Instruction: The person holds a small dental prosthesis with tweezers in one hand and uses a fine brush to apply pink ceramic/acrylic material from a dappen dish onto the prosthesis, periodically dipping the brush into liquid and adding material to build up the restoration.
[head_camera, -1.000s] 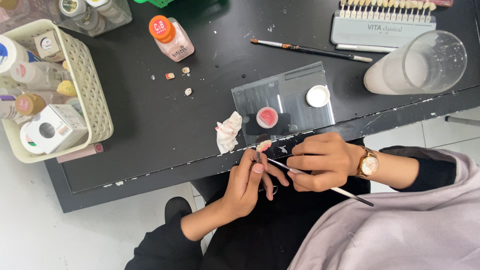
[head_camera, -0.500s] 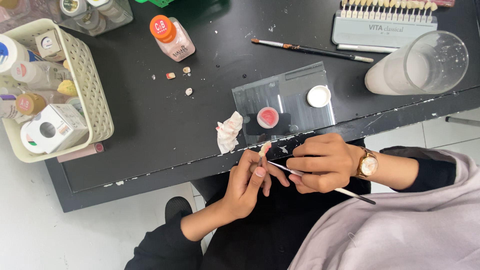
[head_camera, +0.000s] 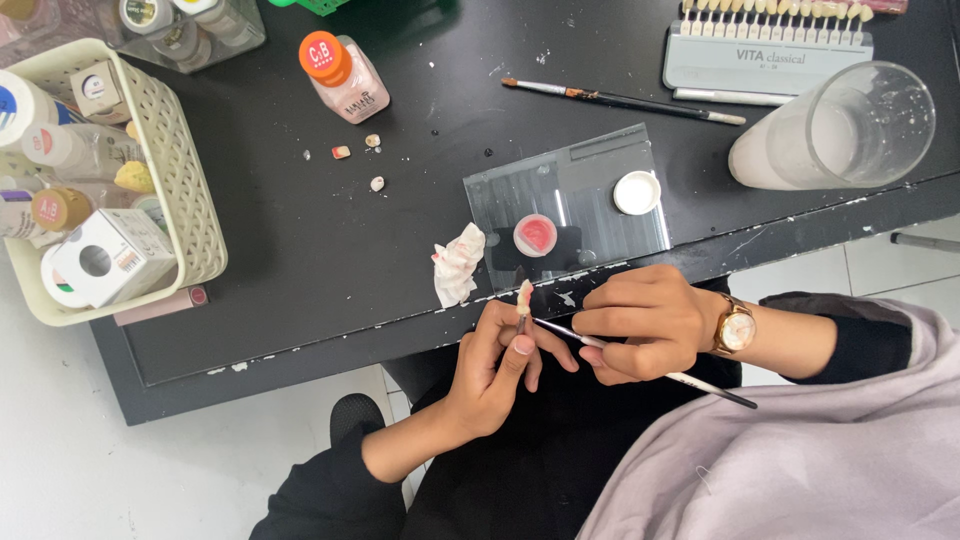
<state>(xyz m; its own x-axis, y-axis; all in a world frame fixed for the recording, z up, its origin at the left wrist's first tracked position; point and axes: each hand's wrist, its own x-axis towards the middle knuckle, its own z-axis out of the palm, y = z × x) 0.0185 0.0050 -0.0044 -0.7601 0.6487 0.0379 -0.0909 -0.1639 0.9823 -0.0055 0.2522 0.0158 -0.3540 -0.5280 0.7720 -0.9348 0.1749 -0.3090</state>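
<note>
My left hand (head_camera: 497, 368) pinches a small pale tooth-shaped piece (head_camera: 524, 297) on a short holder, just below the black table's front edge (head_camera: 330, 345). My right hand (head_camera: 642, 323), with a gold watch on its wrist, grips a thin brush (head_camera: 700, 386) whose tip touches the piece. Directly above lies a glass mixing slab (head_camera: 585, 185) carrying a pink dab in a small round dish (head_camera: 537, 235) and a white round dish (head_camera: 637, 192). A crumpled tissue (head_camera: 457, 262) rests left of the slab.
A cream plastic basket (head_camera: 185, 190) of small bottles stands at the left. An orange-capped bottle (head_camera: 343, 75), three tiny tooth pieces (head_camera: 376, 183), a second brush (head_camera: 620, 100), a tooth shade guide (head_camera: 768, 45) and a clear cup (head_camera: 845, 125) sit further back.
Both hands have stayed near the table edge; the left hand has turned the small piece slightly and the brush tip has shifted a little along it.
</note>
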